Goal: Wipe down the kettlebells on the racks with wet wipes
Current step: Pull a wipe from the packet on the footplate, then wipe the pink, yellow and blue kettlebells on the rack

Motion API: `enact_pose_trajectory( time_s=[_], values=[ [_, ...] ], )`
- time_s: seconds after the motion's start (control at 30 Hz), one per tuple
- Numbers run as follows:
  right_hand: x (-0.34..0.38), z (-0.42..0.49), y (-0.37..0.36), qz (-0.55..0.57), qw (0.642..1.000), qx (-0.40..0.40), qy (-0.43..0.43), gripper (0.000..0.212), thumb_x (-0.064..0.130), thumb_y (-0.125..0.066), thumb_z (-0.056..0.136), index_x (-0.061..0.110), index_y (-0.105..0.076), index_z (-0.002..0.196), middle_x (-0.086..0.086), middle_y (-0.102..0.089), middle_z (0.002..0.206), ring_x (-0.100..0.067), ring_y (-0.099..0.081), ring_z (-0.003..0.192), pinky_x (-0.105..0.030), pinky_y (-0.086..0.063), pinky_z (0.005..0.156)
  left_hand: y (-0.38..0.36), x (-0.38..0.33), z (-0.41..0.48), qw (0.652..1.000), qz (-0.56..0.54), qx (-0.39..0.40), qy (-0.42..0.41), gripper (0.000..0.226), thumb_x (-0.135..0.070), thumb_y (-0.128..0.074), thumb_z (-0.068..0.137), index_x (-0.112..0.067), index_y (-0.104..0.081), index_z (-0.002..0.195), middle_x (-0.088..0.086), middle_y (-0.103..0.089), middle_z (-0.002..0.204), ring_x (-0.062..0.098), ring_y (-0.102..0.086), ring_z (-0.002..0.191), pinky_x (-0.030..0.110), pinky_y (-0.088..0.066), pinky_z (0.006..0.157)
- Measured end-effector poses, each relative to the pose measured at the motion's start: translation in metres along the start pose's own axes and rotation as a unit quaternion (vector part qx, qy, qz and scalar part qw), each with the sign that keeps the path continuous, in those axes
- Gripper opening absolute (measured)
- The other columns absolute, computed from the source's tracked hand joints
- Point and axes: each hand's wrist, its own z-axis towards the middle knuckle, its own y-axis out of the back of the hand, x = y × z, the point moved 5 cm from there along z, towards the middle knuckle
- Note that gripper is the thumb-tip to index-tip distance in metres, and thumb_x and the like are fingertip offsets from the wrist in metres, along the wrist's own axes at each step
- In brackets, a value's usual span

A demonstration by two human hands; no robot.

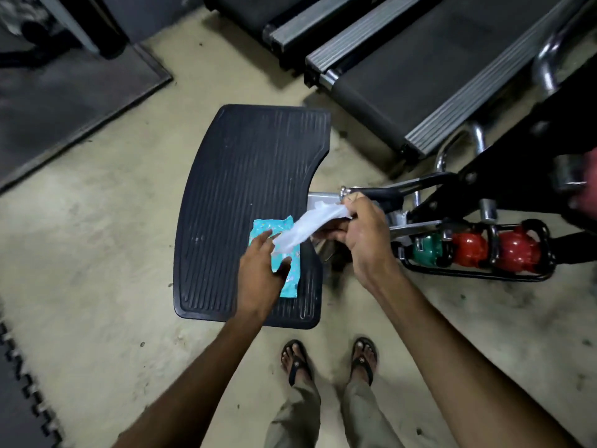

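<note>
**Wipe strung between pack and right hand, kettlebells untouched**

Head view.
- Pinching upper-right end of wet wipe [303, 227] in clenched fingers of right hand [361, 240], just past right edge of black ribbed platform [245, 176].
- Long axis of wipe on a diagonal: lower-left end over teal wipe pack [286, 286], upper-right end in the pinch.
- Pressing pack down with left hand [258, 270], fingers straight and released, gripping nothing.
- Pack flat on platform's near-right part, long axis roughly near-to-far, near end close to platform's right edge.
- Lined up left to right on low black rack [478, 277] on floor, right of right hand: green kettlebell [428, 250], middle red kettlebell [468, 248], right red kettlebell [517, 248].
- All well apart from wipe.
- Crowded from above by machine frame [452, 185], with treadmills [420, 66] beyond.
- Open bare floor [97, 247] left of platform.
</note>
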Motion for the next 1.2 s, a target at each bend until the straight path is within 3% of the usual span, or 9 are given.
enact_pose_trajectory(
  time_s=[0.1, 0.17, 0.33, 0.4, 0.5, 0.6, 0.77, 0.97, 1.2],
  values=[
    [0.026, -0.034, 0.025, 0.016, 0.999, -0.036, -0.003, 0.010, 0.023, -0.048, 0.081, 0.018, -0.052, 0.073, -0.013, -0.069, 0.081, -0.031, -0.069, 0.078, -0.047, -0.058, 0.072, 0.034, -0.059, -0.026, 0.981, -0.186, -0.017, 0.062, 0.033, 0.002, -0.064, 0.092, -0.021, -0.074, 0.114, -0.016, -0.075, 0.110, 0.011, -0.071, 0.104, 0.033, -0.057, 0.091],
    [0.046, -0.059, 0.043, 0.015, 0.998, -0.053, 0.008, 0.009, 0.023, -0.048, 0.081, 0.017, -0.052, 0.078, -0.015, -0.070, 0.081, -0.031, -0.068, 0.073, -0.050, -0.059, 0.072, 0.049, -0.101, -0.042, 0.957, -0.278, 0.013, 0.081, 0.036, 0.003, -0.055, 0.095, -0.026, -0.077, 0.100, -0.019, -0.077, 0.097, 0.016, -0.073, 0.096, 0.028, -0.058, 0.081],
    [0.090, -0.114, 0.105, -0.062, 0.981, -0.157, 0.096, 0.024, 0.028, -0.061, 0.084, 0.005, -0.061, 0.091, -0.019, -0.065, 0.081, -0.032, -0.063, 0.074, -0.059, -0.057, 0.071, 0.029, -0.166, -0.060, 0.912, -0.369, 0.132, 0.119, 0.027, -0.019, -0.053, 0.099, -0.004, -0.072, 0.109, 0.024, -0.073, 0.107, 0.049, -0.069, 0.101, 0.060, -0.058, 0.091],
    [0.108, -0.132, 0.132, -0.161, 0.953, -0.201, 0.160, 0.013, 0.035, -0.063, 0.085, 0.022, -0.063, 0.086, -0.008, -0.069, 0.078, -0.028, -0.066, 0.072, -0.058, -0.059, 0.072, 0.019, -0.202, -0.067, 0.913, -0.359, 0.158, 0.114, 0.019, -0.024, -0.064, 0.099, -0.013, -0.073, 0.112, 0.020, -0.075, 0.105, 0.034, -0.074, 0.094, 0.048, -0.062, 0.086],
    [0.134, -0.156, 0.166, -0.248, 0.906, -0.241, 0.244, 0.005, 0.020, -0.067, 0.088, 0.022, -0.062, 0.090, 0.005, -0.069, 0.082, -0.013, -0.067, 0.078, -0.042, -0.057, 0.076, -0.002, -0.263, -0.086, 0.898, -0.363, 0.241, 0.055, 0.014, -0.031, -0.069, 0.098, -0.018, -0.074, 0.101, -0.002, -0.076, 0.085, 0.008, -0.068, 0.074, 0.022, -0.053, 0.068],
    [0.154, -0.172, 0.197, -0.322, 0.855, -0.281, 0.294, 0.017, 0.009, -0.073, 0.087, 0.017, -0.061, 0.095, 0.001, -0.065, 0.095, -0.017, -0.065, 0.085, -0.041, -0.054, 0.075, -0.025, -0.307, -0.101, 0.897, -0.347, 0.272, -0.031, 0.009, -0.018, -0.071, 0.090, -0.011, -0.076, 0.093, -0.002, -0.072, 0.076, 0.008, -0.060, 0.068, 0.021, -0.045, 0.062],
    [0.180, -0.191, 0.254, -0.430, 0.770, -0.314, 0.352, 0.012, 0.024, -0.068, 0.094, 0.020, -0.062, 0.103, 0.002, -0.058, 0.108, -0.020, -0.063, 0.093, -0.036, -0.051, 0.073, -0.079, -0.362, -0.101, 0.901, -0.374, 0.220, 0.019, 0.015, -0.004, -0.070, 0.093, -0.014, -0.073, 0.082, 0.003, -0.071, 0.070, 0.012, -0.057, 0.060, 0.023, -0.043, 0.053],
    [0.198, -0.171, 0.329, -0.366, 0.850, -0.142, 0.352, 0.038, 0.028, -0.064, 0.102, 0.015, -0.059, 0.137, 0.002, -0.061, 0.133, -0.007, -0.057, 0.125, -0.025, -0.046, 0.104, -0.147, -0.452, -0.113, 0.864, -0.446, 0.233, 0.008, 0.009, -0.010, -0.069, 0.095, -0.003, -0.075, 0.094, 0.019, -0.073, 0.088, 0.025, -0.064, 0.079, 0.033, -0.052, 0.073],
    [0.260, -0.132, 0.388, -0.345, 0.859, -0.172, 0.335, 0.016, 0.013, -0.068, 0.094, 0.021, -0.072, 0.107, 0.014, -0.072, 0.098, -0.001, -0.066, 0.092, -0.027, -0.055, 0.079, -0.167, -0.499, -0.086, 0.887, -0.416, 0.201, -0.015, 0.010, -0.009, -0.074, 0.091, -0.015, -0.078, 0.098, 0.016, -0.077, 0.101, 0.028, -0.071, 0.093, 0.043, -0.056, 0.088]
  ],
)
